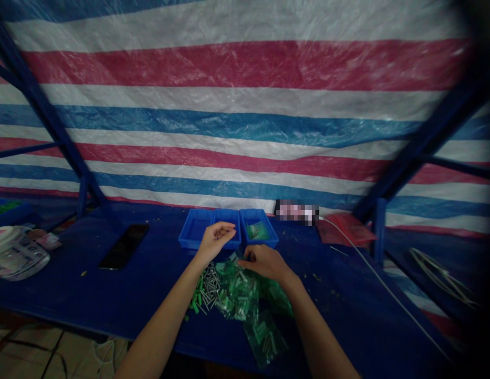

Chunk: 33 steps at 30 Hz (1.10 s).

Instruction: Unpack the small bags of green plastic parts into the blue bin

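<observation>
My left hand [218,236] is over the front of the middle blue bin [232,215], fingers curled toward the thumb; whatever they hold, if anything, is too small to make out. My right hand [265,260] is closed, with its fingertips at the upper edge of a heap of small clear plastic bags [239,292] containing green and metal pieces. The bag edges blur into its fingertips, so its grip is unclear. Left of the bags lie loose screws [210,287] and green wall plugs [196,301]. In the right blue bin [273,238] lies a filled bag [257,230].
The left blue bin [188,243] adjoins the middle one. A black phone [124,246] and a white tub [18,253] are on the left. Red plastic [345,230] and a white cable [371,266] lie to the right. Blue frame posts [67,142] slant up before a striped tarp.
</observation>
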### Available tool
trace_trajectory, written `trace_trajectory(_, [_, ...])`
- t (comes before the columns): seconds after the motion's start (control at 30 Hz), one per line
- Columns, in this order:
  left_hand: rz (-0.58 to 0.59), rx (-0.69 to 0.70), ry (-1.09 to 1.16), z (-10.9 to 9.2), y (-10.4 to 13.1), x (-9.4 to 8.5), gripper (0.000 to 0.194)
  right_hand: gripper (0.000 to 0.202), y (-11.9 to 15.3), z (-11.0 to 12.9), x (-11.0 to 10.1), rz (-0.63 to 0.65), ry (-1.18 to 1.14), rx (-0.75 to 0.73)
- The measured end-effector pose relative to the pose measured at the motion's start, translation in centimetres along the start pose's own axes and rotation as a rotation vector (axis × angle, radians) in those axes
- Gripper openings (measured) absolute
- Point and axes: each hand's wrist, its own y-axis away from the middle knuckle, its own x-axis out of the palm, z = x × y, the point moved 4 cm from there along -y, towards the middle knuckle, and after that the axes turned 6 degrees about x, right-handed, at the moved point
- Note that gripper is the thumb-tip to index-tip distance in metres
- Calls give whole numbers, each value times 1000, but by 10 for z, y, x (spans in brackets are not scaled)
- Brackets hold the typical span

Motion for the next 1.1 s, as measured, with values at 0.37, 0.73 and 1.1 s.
trace_trajectory(0.37, [-8,11,-9,0,-1,-1,25,16,-5,-4,0,204,-555,30])
trace_trajectory(0.73, [5,-16,-20,1,0,0,23,20,-2,-10,-27,126,-782,84])
trace_trajectory(1.1, [-26,-31,-57,1,0,3,30,33,-2,7,-28,-257,-1174,147])
